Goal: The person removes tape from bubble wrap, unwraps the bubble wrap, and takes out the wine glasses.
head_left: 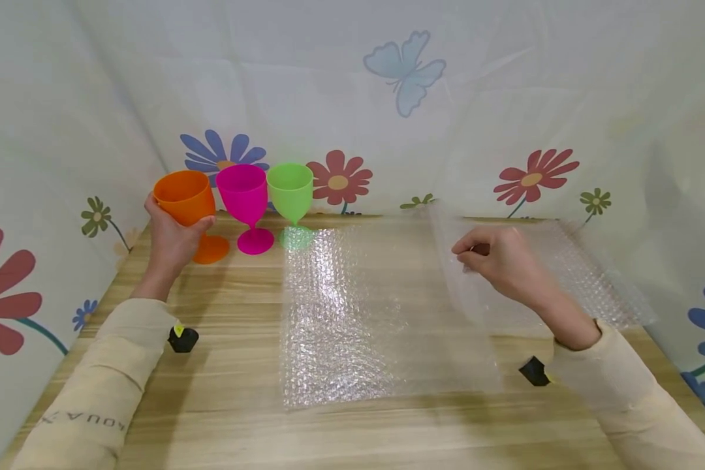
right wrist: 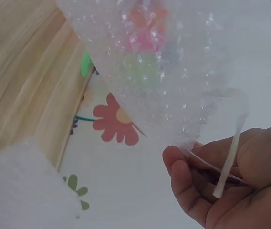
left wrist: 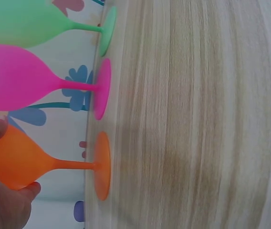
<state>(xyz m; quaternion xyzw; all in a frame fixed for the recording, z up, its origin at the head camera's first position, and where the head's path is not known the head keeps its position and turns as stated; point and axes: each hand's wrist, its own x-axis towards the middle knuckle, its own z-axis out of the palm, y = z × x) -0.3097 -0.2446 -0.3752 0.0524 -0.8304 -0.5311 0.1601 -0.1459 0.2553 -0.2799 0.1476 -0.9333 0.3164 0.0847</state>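
Note:
An orange plastic goblet [head_left: 183, 196] stands upright at the back left, its bowl gripped by my left hand [head_left: 173, 241]. The left wrist view shows thumb and fingers around that bowl, with the base [left wrist: 103, 166] at the table. To its right are a magenta goblet [head_left: 243, 192] and a light green goblet [head_left: 290, 192], the green one's foot seen through plastic. My right hand [head_left: 505, 264] pinches the edge of a clear bubble wrap sheet [head_left: 335, 326], whose right side is raised off the table. In the right wrist view thumb and fingertips meet on its corner [right wrist: 183, 129].
A second piece of bubble wrap [head_left: 587, 277] lies at the right of the wooden table [head_left: 229, 418]. Flower-printed cloth [head_left: 305, 78] walls off the back and both sides. Small black devices [head_left: 183, 339] show by both wrists.

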